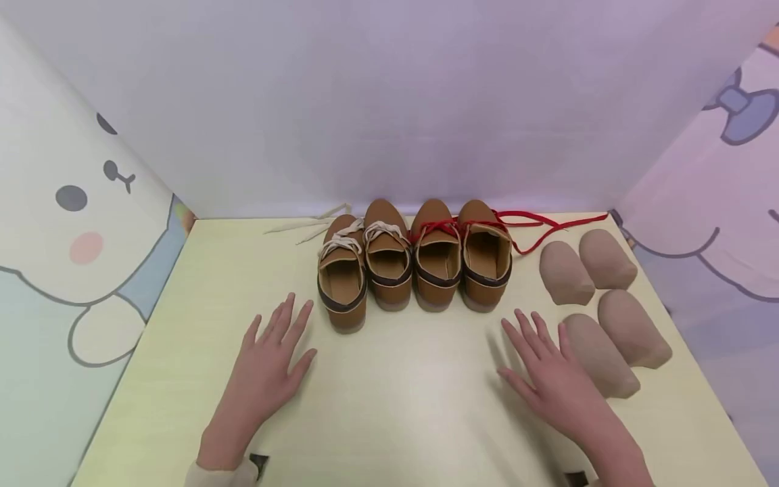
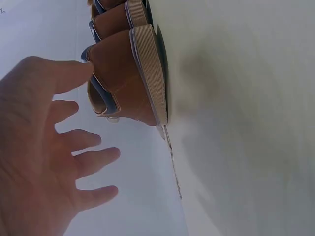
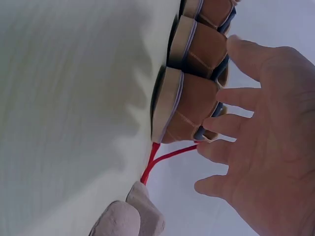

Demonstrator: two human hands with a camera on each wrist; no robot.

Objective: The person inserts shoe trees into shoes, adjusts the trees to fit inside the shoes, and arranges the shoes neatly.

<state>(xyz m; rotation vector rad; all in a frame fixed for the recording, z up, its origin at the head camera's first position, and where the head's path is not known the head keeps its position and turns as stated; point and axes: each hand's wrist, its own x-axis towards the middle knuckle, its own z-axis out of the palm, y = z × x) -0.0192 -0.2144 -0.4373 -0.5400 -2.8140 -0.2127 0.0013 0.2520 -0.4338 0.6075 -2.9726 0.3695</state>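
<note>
Several brown shoes stand side by side at the back of the table, toes toward the rear wall. The leftmost shoe (image 1: 342, 281) and its neighbour (image 1: 389, 270) have cream laces; the third shoe (image 1: 435, 264) and the rightmost shoe (image 1: 485, 270) have red laces (image 1: 535, 222). My left hand (image 1: 268, 368) hovers left of and nearer than the leftmost shoe, fingers spread, holding nothing. My right hand (image 1: 554, 385) is spread above the table near the rightmost shoe, also holding nothing. Several beige, rounded shoe-insert-like blocks (image 1: 629, 325) lie right of it; the hand partly covers one block (image 1: 599, 355).
The pale table (image 1: 395, 419) is bounded by a plain rear wall (image 1: 389, 101) and side panels with cartoon animals (image 1: 79, 203). Cream lace ends (image 1: 304, 226) trail left behind the shoes, and red lace ends reach the blocks' back edge.
</note>
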